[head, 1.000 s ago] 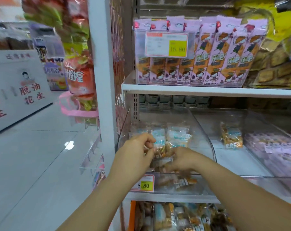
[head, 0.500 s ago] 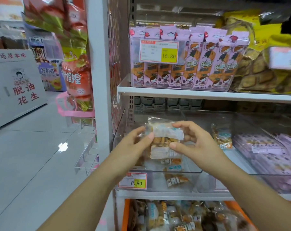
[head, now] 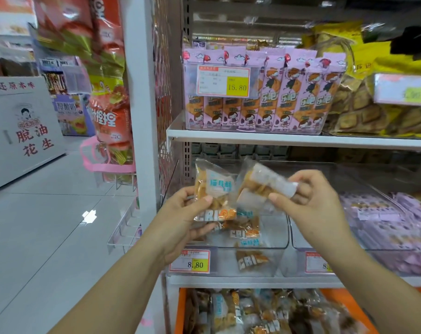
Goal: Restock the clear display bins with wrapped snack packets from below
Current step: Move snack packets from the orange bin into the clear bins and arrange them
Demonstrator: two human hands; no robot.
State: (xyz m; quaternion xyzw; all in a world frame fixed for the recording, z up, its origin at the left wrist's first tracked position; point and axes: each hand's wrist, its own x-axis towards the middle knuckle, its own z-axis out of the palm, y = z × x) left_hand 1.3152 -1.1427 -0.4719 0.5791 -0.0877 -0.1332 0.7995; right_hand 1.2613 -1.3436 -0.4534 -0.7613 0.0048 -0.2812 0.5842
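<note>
My left hand [head: 185, 220] grips an upright clear snack packet [head: 214, 191] with orange crisps and a blue label, thumb on its front. My right hand [head: 308, 203] pinches a second, tilted snack packet [head: 265, 184] by its right end. Both packets are held in front of the clear display bin [head: 280, 244], which holds a few of the same packets [head: 246, 233] low at its front. Below, an orange crate [head: 181, 309] is piled with several more wrapped packets [head: 252, 312].
A neighbouring clear bin [head: 383, 227] on the right holds purple packets. The shelf above [head: 277, 138] carries pink snack boxes [head: 272, 102] and yellow bags. A white upright post [head: 139, 116] stands left of the bins, with hanging snack bags and tiled aisle floor beyond.
The hands came up out of the bin holding packets together, then drew apart; now each hand holds its own packet, left upright, right tilted.
</note>
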